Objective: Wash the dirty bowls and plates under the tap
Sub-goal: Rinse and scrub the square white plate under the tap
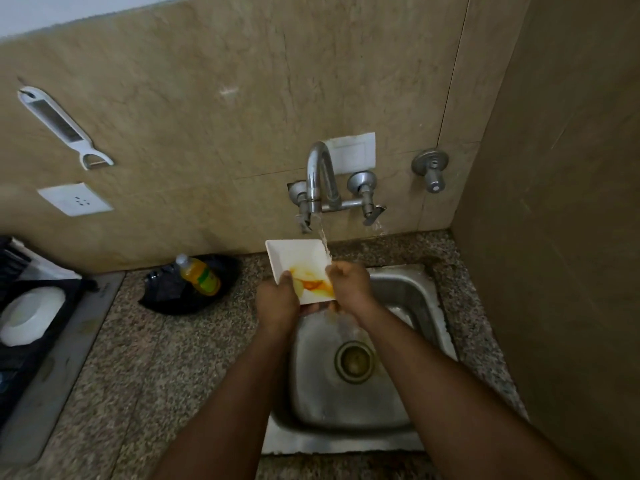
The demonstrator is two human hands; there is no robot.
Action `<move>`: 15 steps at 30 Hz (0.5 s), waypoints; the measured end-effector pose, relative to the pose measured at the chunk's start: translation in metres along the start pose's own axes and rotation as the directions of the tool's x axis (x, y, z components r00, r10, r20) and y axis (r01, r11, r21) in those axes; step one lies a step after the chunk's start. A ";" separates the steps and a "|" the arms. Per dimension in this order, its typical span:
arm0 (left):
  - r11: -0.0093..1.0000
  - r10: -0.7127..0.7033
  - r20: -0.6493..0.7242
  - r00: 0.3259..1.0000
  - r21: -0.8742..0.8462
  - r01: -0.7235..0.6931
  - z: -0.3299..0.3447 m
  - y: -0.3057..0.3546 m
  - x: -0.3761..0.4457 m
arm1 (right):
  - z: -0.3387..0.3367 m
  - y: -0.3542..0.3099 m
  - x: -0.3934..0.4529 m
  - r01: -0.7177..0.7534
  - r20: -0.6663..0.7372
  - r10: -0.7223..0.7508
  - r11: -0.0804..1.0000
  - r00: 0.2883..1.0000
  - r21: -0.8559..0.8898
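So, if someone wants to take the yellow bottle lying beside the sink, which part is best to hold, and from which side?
Grip the yellow bottle around its middle body, coming from above. It lies on its side on a black bag, cap toward the wall, so the round body faces up and is free. The cap end is narrow and would likely give a poorer hold.

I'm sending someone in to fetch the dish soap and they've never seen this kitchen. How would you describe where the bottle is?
Start at the steel sink under the wall tap, then look left along the speckled counter to the wall. There a crumpled black bag lies, and the bottle rests tilted on it. It is the only bottle there: orange-yellow liquid, green label, clear cap.
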State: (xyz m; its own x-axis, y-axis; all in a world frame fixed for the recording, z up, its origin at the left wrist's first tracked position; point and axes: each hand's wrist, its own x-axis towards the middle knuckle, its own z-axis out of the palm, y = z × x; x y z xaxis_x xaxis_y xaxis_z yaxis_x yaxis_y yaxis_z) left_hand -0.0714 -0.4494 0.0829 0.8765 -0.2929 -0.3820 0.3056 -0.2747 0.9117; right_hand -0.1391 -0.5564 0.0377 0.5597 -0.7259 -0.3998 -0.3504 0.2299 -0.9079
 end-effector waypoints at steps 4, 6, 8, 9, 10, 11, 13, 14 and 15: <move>0.995 -0.054 -0.057 0.997 -0.087 0.048 0.006 0.004 -0.007 | 0.004 -0.007 0.003 -0.010 0.007 0.010 1.000 1.000 0.018; 0.994 -0.037 -0.108 0.994 -0.103 0.026 0.003 -0.001 0.000 | -0.003 -0.002 -0.007 -0.014 0.236 -0.020 0.989 0.972 0.144; 0.997 -0.011 -0.126 0.992 -0.075 0.001 0.001 -0.010 0.005 | -0.006 0.006 -0.015 -0.039 0.291 -0.044 0.961 0.956 0.274; 0.998 0.002 -0.114 0.993 -0.058 -0.009 0.002 -0.016 0.005 | -0.005 0.008 -0.013 -0.052 0.225 -0.012 0.959 0.974 0.277; 0.998 0.002 -0.092 0.996 -0.060 -0.008 0.005 -0.020 0.002 | -0.002 0.009 -0.011 -0.067 0.123 0.037 0.966 0.992 0.251; 0.996 -0.004 -0.067 0.998 -0.084 -0.001 0.010 -0.023 -0.004 | 0.002 0.010 -0.006 -0.088 0.014 0.087 0.971 0.996 0.224; 0.981 -0.057 -0.036 0.998 -0.187 0.049 0.017 -0.017 -0.019 | 0.006 0.007 0.003 -0.110 -0.082 0.133 0.966 0.988 0.236; 0.954 -0.109 0.015 0.994 -0.280 0.109 0.017 -0.013 -0.021 | 0.005 0.005 0.006 -0.110 -0.060 0.128 0.965 0.990 0.240; 0.914 -0.151 0.077 0.985 -0.368 0.169 0.014 -0.006 -0.022 | 0.001 0.002 0.008 -0.106 -0.011 0.111 0.969 0.994 0.221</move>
State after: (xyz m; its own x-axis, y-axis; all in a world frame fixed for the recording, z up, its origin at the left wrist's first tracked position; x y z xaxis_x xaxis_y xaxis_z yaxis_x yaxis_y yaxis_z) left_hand -0.0982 -0.4539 0.0837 0.7888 -0.3180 -0.5260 0.5646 0.0364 0.8246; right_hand -0.1348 -0.5613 0.0321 0.5089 -0.7027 -0.4971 -0.2333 0.4433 -0.8655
